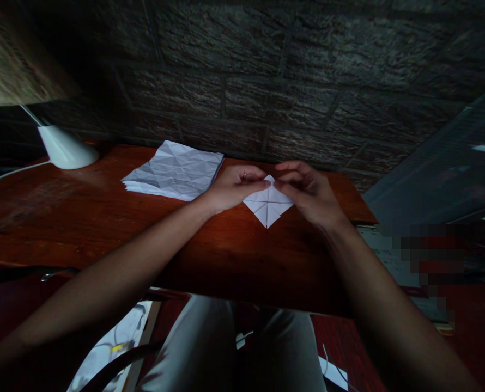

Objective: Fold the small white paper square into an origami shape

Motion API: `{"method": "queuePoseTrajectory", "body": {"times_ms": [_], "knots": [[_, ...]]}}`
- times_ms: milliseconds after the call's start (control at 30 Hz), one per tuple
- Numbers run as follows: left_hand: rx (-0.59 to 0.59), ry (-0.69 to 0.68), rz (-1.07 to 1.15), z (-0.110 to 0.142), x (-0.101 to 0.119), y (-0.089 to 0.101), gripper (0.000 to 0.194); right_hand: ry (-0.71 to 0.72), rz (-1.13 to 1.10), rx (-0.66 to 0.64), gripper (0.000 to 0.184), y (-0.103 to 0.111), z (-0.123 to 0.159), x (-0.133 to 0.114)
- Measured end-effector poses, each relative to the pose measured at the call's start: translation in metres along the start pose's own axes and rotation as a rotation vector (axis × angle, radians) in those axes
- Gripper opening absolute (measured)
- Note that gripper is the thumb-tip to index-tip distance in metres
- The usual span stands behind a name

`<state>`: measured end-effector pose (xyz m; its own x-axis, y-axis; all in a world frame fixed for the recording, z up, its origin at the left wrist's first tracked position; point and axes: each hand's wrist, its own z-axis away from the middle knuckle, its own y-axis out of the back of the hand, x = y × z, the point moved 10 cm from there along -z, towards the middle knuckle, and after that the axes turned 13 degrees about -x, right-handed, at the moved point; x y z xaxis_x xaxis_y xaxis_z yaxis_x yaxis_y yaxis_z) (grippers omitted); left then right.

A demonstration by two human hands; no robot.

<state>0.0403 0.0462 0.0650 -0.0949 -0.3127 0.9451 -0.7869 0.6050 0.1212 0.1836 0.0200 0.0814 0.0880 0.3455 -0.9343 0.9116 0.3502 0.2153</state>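
Observation:
A small white folded paper (268, 206) with crossing creases lies on the reddish wooden desk (103, 218), one corner pointing toward me. My left hand (232, 187), a ring on one finger, is curled and pinches the paper's upper part from the left. My right hand (308, 190) pinches the same upper part from the right, its fingertips almost meeting the left ones. Both hands cover the far half of the paper.
A stack of creased white sheets (173, 171) lies left of my hands near the wall. A white lamp base (66, 147) with a cord stands at the far left. A dark brick-pattern wall (267, 81) backs the desk. The desk's right edge (365, 212) is close to my right hand.

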Motion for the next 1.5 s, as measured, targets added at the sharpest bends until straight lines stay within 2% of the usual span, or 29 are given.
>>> {"method": "queuePoseTrajectory", "body": {"times_ms": [167, 400, 533, 900, 1233, 1500], "knots": [[0.055, 0.002, -0.001, 0.001, 0.003, 0.004, 0.023, -0.081, -0.067, -0.077, 0.05, -0.009, -0.001, 0.012], [0.079, -0.027, -0.049, 0.002, 0.01, 0.004, 0.021, -0.12, -0.121, -0.13, 0.049, -0.016, 0.0, 0.018], [0.11, -0.024, -0.044, 0.003, 0.009, 0.006, 0.019, -0.118, -0.154, -0.132, 0.052, -0.016, 0.0, 0.019], [0.083, -0.03, 0.03, 0.002, 0.007, 0.004, 0.019, -0.133, -0.184, -0.101, 0.047, -0.016, -0.001, 0.018], [0.143, -0.053, 0.019, 0.003, 0.007, 0.012, 0.019, -0.162, -0.161, -0.091, 0.045, -0.018, 0.001, 0.017], [0.151, -0.062, -0.012, 0.003, 0.009, 0.011, 0.016, -0.168, -0.145, -0.102, 0.047, -0.019, 0.001, 0.017]]}}
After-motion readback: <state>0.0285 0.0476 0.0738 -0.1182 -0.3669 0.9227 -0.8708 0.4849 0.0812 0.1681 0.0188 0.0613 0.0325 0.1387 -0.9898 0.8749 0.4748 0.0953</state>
